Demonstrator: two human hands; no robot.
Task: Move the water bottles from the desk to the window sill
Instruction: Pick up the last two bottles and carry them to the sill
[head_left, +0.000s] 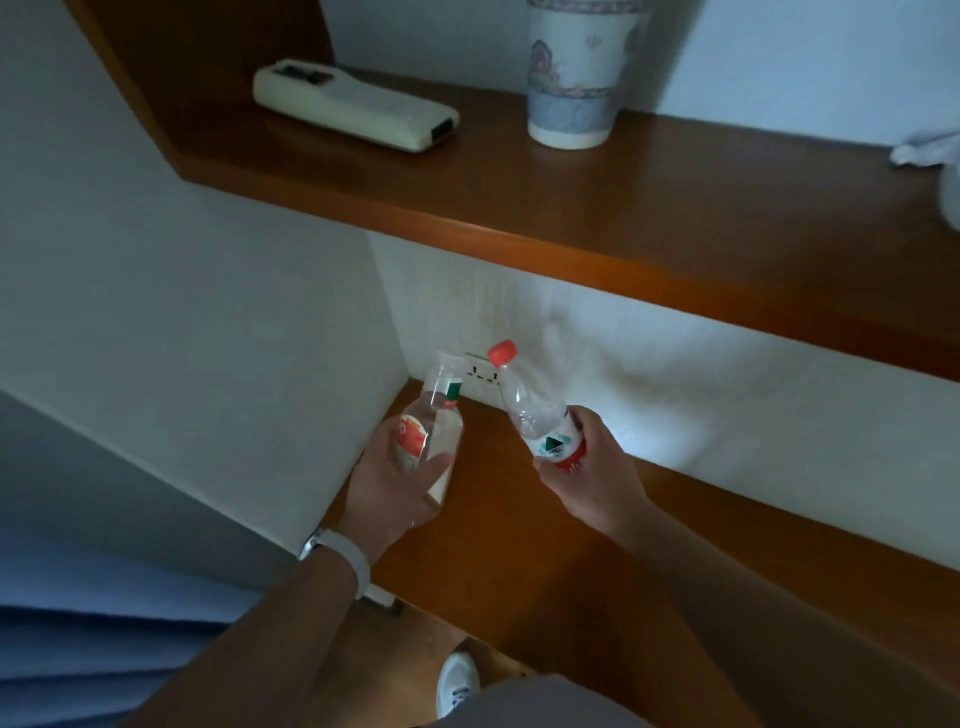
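My left hand (395, 478) grips a clear water bottle with a red-and-white label (434, 415), tilted up and to the right above the left end of the wooden desk (519, 561). My right hand (587, 467) holds a second clear water bottle with a red cap (535, 405) and a green triangle on its label, tilted up and to the left. The two bottle necks lean toward each other, just apart, in front of a white wall socket (483, 376). No window sill is in view.
Above the desk runs a wooden shelf (571, 218) carrying a cream remote control (353, 106), a patterned paper cup (574, 78) and a white object (924, 150) at the right edge. A white wall closes the left side. My white shoe (457, 680) shows on the floor below.
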